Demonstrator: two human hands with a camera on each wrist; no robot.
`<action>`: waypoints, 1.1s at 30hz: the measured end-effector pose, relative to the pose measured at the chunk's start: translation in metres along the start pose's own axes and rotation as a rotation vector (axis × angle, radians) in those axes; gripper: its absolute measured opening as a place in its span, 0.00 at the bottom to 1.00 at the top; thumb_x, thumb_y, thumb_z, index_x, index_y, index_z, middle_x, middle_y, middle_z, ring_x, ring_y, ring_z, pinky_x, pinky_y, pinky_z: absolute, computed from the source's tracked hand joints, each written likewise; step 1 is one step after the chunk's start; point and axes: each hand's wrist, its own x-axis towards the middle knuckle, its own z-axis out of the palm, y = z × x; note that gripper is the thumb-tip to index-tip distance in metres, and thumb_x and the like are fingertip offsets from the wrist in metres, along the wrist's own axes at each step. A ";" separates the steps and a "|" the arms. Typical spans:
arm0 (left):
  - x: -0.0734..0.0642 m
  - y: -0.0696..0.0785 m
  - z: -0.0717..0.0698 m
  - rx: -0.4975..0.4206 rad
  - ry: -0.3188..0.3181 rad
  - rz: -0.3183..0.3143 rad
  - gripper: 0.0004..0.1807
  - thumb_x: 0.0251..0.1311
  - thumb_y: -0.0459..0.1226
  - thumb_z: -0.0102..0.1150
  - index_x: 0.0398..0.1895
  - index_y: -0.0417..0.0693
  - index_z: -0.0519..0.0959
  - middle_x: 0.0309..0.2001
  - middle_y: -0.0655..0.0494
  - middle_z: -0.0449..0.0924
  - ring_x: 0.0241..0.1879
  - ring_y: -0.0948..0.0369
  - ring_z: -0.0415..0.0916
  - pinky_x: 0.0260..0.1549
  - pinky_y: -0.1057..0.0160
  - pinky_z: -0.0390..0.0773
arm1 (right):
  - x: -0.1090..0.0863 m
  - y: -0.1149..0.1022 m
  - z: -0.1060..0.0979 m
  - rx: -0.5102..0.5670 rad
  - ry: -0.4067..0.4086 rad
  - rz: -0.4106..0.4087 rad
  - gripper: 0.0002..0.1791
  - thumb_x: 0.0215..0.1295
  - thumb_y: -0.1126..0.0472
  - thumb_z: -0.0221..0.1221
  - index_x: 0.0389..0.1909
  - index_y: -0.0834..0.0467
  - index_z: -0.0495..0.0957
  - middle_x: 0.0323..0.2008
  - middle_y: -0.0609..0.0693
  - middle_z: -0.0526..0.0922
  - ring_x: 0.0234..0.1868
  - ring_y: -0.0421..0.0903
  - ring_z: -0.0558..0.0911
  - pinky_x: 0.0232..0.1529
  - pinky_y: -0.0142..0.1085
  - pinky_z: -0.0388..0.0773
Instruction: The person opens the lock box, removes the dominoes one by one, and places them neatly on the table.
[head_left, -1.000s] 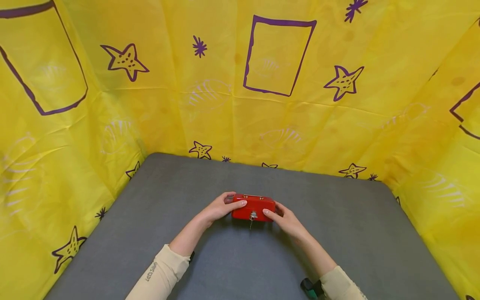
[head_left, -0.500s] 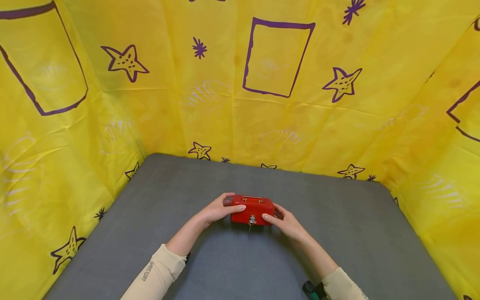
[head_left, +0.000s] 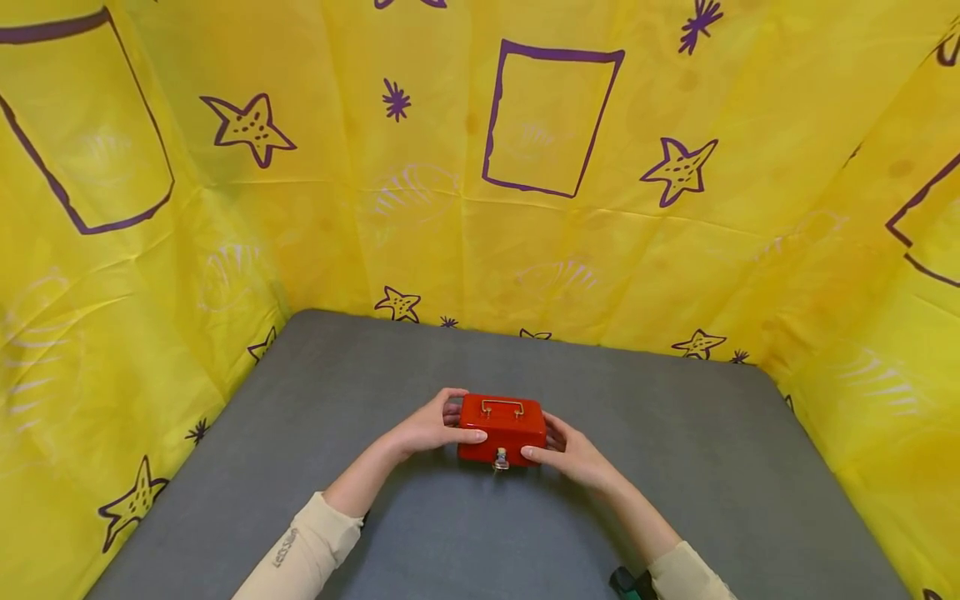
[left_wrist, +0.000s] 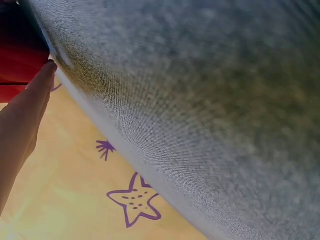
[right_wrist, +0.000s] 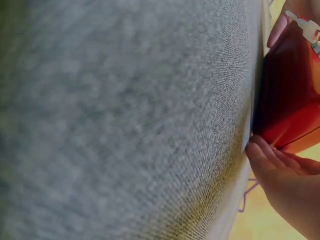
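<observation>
A small red cash box (head_left: pixel 501 427) with a wire handle on its lid is between both hands in the head view. Keys (head_left: pixel 501 458) stick out of the lock on its near face. My left hand (head_left: pixel 431 427) grips the left end, thumb across the front and fingers behind. The right hand (head_left: pixel 573 454) holds the right end the same way, its thumb on the front beside the lock. In the right wrist view the box (right_wrist: pixel 290 90) shows its dark underside edge, with fingertips by its lower corner. Whether the box touches the table I cannot tell.
A grey cloth-covered table (head_left: pixel 360 358) spreads around the box. Yellow sheeting (head_left: pixel 435 250) with purple starfish drawings rises behind it and on both sides.
The box has tipped back toward level, so more of its lid and handle shows. It sits slightly lower in the head view, and both hands have moved with it.
</observation>
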 end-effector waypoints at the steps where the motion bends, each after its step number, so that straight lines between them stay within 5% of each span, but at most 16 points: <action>1: 0.000 0.000 0.000 0.008 -0.004 0.005 0.49 0.41 0.52 0.70 0.64 0.48 0.54 0.58 0.49 0.66 0.56 0.54 0.66 0.52 0.51 0.70 | 0.000 0.002 0.000 -0.012 -0.003 -0.006 0.43 0.55 0.53 0.64 0.68 0.62 0.53 0.63 0.60 0.65 0.61 0.57 0.68 0.56 0.49 0.67; 12: -0.007 -0.001 -0.002 0.202 -0.029 0.076 0.50 0.37 0.53 0.72 0.63 0.52 0.55 0.59 0.51 0.67 0.59 0.54 0.66 0.56 0.52 0.66 | 0.001 0.017 0.000 -0.132 -0.019 -0.009 0.50 0.49 0.47 0.67 0.69 0.57 0.53 0.63 0.56 0.66 0.61 0.52 0.68 0.57 0.49 0.66; 33: -0.013 -0.005 0.003 0.384 -0.056 0.203 0.53 0.31 0.51 0.76 0.62 0.47 0.55 0.55 0.57 0.69 0.54 0.61 0.68 0.54 0.55 0.67 | -0.004 0.019 0.001 -0.270 -0.054 -0.077 0.53 0.43 0.47 0.70 0.68 0.56 0.52 0.62 0.52 0.67 0.61 0.49 0.68 0.60 0.55 0.58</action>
